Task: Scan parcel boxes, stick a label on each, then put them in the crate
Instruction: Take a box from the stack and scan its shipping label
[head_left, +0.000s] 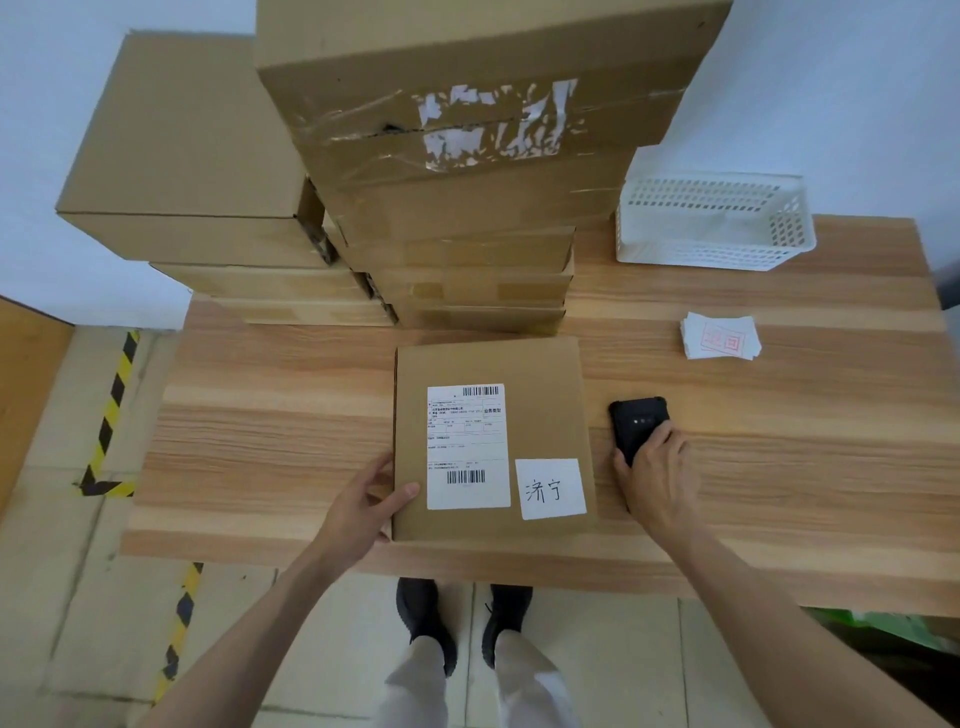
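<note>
Fingers (662, 434) of the right hand (655, 470) are curling round the black scanner (635, 423), gripping it on the table (270, 415). Left hand (363, 506) is gripping the parcel box (488, 364) at its left edge, thumb on top, just L of the shipping label (466, 447). Handwritten label (550, 488) is sitting btwn both hands. White crate (714, 223) is lying well beyond the R fingertips.

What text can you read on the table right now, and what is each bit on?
"济宁", handwritten, on the white slip stuck to the flat parcel box.
"业务类型" on the shipping label on the same box; its barcodes, numbers and other print are too small to read.
Red stamp on the stack of stickers: looks like "退回", blurred, not certain.
Torn label remnants on the top stacked box: nothing legible.
</note>
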